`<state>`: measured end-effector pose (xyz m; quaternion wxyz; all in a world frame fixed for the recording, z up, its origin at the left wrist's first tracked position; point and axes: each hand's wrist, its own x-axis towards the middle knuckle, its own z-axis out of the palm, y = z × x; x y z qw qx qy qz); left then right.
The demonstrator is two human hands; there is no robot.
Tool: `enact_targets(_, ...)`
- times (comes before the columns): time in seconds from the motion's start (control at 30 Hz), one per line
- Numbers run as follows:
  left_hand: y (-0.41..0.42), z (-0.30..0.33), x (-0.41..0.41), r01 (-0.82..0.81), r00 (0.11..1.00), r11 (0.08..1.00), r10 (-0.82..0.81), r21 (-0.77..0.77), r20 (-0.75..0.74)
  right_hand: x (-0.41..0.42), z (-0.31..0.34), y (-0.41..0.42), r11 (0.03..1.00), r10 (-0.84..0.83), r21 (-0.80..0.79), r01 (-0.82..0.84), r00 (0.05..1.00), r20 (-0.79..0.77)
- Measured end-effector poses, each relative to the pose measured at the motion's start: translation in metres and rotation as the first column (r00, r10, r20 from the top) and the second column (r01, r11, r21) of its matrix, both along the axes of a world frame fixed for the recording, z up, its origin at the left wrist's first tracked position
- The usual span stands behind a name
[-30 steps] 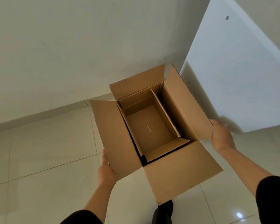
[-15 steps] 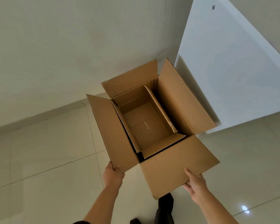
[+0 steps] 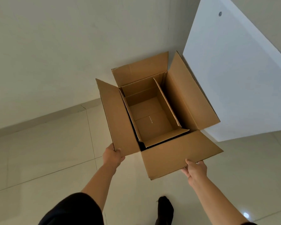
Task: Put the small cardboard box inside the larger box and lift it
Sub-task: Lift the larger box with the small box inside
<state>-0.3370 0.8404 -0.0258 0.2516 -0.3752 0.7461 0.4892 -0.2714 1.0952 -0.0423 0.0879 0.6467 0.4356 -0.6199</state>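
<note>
A glossy, pale beige tiled floor (image 3: 39, 156) fills the lower part of the view, its thin grout lines running in a grid. A plain off-white wall (image 3: 63, 46) rises behind it, meeting the floor along a low skirting strip (image 3: 44, 118) of the same tile. At the right stands a flat white panel (image 3: 234, 82) (a door, perhaps) with a small dark round fitting (image 3: 220, 13) near its top. A bright spot of reflected light (image 3: 246, 215) shines on the floor at the lower right.

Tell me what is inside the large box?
The small box sits inside the large box, open and empty. The large box's floor beneath it is hidden.
</note>
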Motion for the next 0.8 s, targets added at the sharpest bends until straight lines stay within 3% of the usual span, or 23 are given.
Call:
enact_targets(0.2,0.020,0.005,-0.018,0.093,0.995,0.995,-0.095,-0.037,-0.040,-0.032,0.008,0.008,0.998,-0.021,-0.054,0.018,0.997,-0.068)
enact_targets(0.3,0.021,0.010,-0.015,0.148,0.988,0.978,-0.153,-0.147,-0.024,-0.025,0.007,0.008,0.989,0.006,-0.146,-0.012,0.999,-0.037)
enact_targets(0.4,0.014,0.011,-0.024,0.102,0.993,0.966,-0.113,-0.237,-0.034,-0.041,0.007,0.004,0.981,0.048,-0.182,-0.060,0.997,-0.068)
enact_targets(0.47,0.010,0.010,-0.029,0.103,0.991,0.971,-0.118,-0.218,-0.059,-0.065,0.014,0.004,0.980,0.107,-0.152,-0.127,0.986,-0.131)
enact_targets(0.63,0.019,0.009,-0.043,0.066,0.995,0.989,-0.074,-0.130,-0.061,-0.125,0.019,0.002,0.968,0.231,-0.091,-0.234,0.972,-0.043)
enact_targets(0.8,0.033,0.012,-0.080,0.063,0.991,0.988,-0.079,-0.142,-0.111,-0.161,0.016,-0.002,0.953,0.284,-0.067,-0.294,0.950,-0.129)
